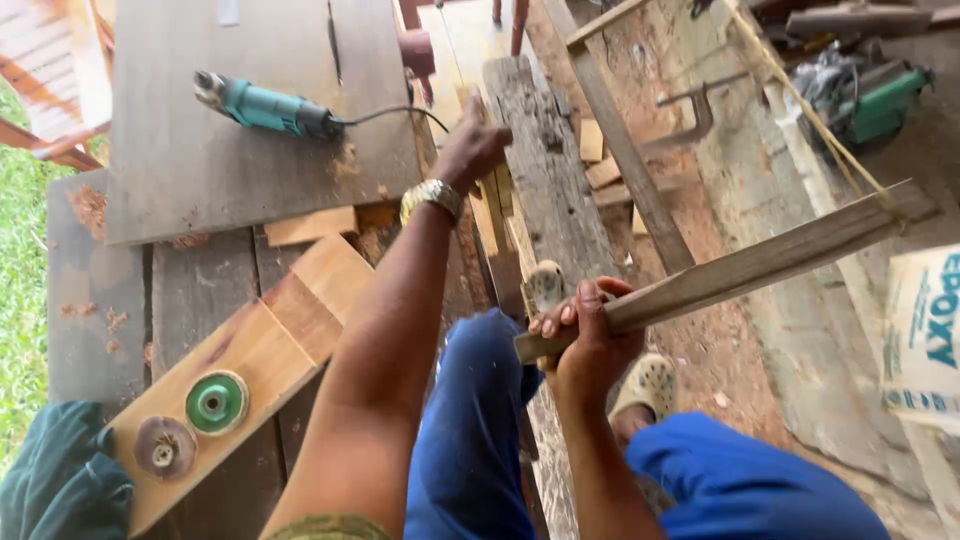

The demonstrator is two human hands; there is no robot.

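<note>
- Blue trouser legs (480, 430) fill the bottom of the view; the person seems to be seated, with sandalled feet (648, 383) planted on the dirt below.
- Right hand (590, 335) is closed round the near end of a long wooden batten (740, 272), which slants up and away to the right, probably gripped there to keep it steady.
- Left hand (470, 150), a gold wristwatch (432, 196) on its wrist, reaches out to a weathered plank (545, 170); fingers are curled against its edge, but whether they truly grip it I cannot tell.
- On the counter (180, 160) a teal angle grinder (265, 106) lies on its side, cord trailing right.
- Two sanding discs (190, 420), green and brown, rest on a pale board nearby, within easy reach.
- A second green power tool (880, 100), top right, is partly hidden by clutter; a printed sack (925, 335) is cut off by the right edge.
</note>
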